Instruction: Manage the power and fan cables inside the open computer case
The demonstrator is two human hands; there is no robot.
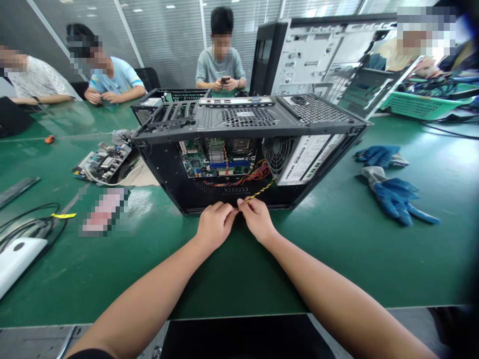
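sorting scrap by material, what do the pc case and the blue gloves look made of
Open black computer case: likely painted sheet metal, matte, with punched vent holes and thin folded edges. Blue-and-grey work gloves: apparently knit fabric with a blue rubbery coating, limp and creased.

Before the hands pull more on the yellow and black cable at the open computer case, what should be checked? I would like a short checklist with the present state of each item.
1. Both hands on the cable: ok. The left hand and right hand pinch the yellow-black cable at the case edge.
2. Cable path free: cannot tell. It runs up into the red wire bundle.
3. Computer case steady: ok. It lies on its side on the green table.
4. Far end of the cable unplugged: cannot tell, hidden inside.
5. Hands protected: not ok. The blue gloves lie unused on the table.
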